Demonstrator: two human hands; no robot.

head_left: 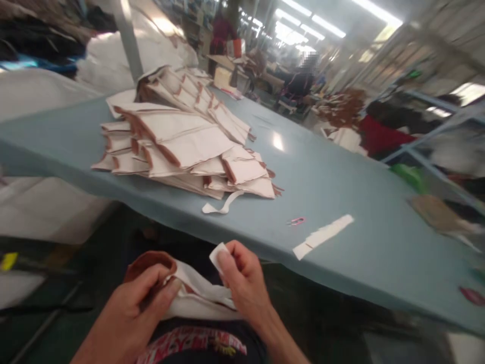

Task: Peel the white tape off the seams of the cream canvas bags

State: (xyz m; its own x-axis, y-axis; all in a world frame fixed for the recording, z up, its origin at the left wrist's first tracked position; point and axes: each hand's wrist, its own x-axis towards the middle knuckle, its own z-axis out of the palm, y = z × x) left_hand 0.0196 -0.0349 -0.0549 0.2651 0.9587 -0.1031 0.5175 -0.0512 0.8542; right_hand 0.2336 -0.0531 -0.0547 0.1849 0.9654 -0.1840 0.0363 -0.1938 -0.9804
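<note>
Close to my body, my left hand (146, 298) pinches the edge of a white fabric piece (199, 283) with a brown lining showing at its left end. My right hand (244, 278) is closed on a small white label-like tab (217, 255), held between thumb and fingers just above the right part of the fabric. Whether the lower fingers of that hand also grip the fabric is hidden. On the table ahead lie pink thread snips (296, 221) and a white strip (324, 236) with a dark mark. A curled white strip (223, 203) sits by the table edge.
A large pile of white, brown-lined fabric pieces (189, 141) covers the left part of the blue-grey table (359, 197). A metal post (131, 40) rises behind it. Another person (299, 83) is in the background, and shelving with cloth stands at the right.
</note>
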